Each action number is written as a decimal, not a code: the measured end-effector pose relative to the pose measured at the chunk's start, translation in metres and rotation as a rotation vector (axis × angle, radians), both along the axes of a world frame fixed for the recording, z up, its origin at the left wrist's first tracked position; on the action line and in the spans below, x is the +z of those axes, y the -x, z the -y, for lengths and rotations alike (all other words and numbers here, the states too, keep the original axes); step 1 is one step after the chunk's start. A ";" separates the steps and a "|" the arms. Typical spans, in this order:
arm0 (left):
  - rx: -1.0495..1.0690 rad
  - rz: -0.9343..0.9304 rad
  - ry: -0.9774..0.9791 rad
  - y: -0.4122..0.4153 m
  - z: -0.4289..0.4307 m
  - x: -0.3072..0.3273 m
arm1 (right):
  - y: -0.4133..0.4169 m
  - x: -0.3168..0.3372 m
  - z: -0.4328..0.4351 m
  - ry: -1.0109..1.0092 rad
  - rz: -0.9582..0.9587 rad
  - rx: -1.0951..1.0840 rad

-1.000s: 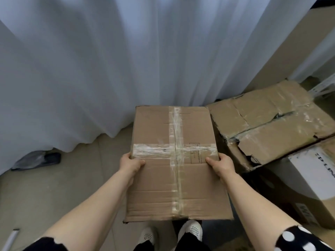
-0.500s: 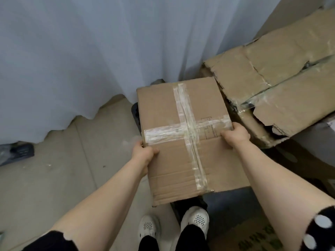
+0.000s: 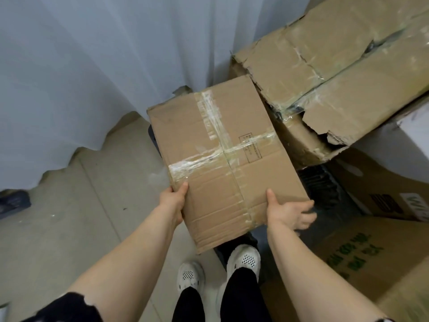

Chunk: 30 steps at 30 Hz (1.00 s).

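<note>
Your right hand has slid back along the box, from the taped middle of its right edge to the near right corner; the thumb lies on top and the fingers hook under the corner, so it holds the box from below; your left hand has also come nearer, to just below the tape, thumb on top, fingers hidden under the left edge, gripping; the box has turned, its far end now angled left toward the curtain, its right side close to the torn box, touching or not I cannot tell; it seems to hang above your shoes, off the floor; with both grips at the near end, the far end will likely pull down, so you look ready to lower it or push it forward; keep it level.
</note>
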State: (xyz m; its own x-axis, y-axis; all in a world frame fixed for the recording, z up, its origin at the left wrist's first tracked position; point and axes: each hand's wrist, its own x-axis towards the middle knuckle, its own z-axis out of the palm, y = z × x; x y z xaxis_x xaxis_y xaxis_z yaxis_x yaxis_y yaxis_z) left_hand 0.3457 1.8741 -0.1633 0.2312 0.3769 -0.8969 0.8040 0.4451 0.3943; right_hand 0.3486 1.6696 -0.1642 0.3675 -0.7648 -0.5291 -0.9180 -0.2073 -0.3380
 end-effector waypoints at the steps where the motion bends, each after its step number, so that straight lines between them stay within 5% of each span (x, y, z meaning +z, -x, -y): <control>1: 0.003 0.001 -0.006 0.000 0.001 0.001 | 0.000 -0.001 0.000 -0.070 0.026 -0.084; 12: 0.084 0.070 0.069 -0.005 0.019 -0.008 | -0.022 -0.007 0.026 -0.136 0.252 0.278; 30: -0.061 0.066 -0.036 -0.029 0.012 -0.024 | -0.037 -0.012 0.021 -0.153 0.332 0.209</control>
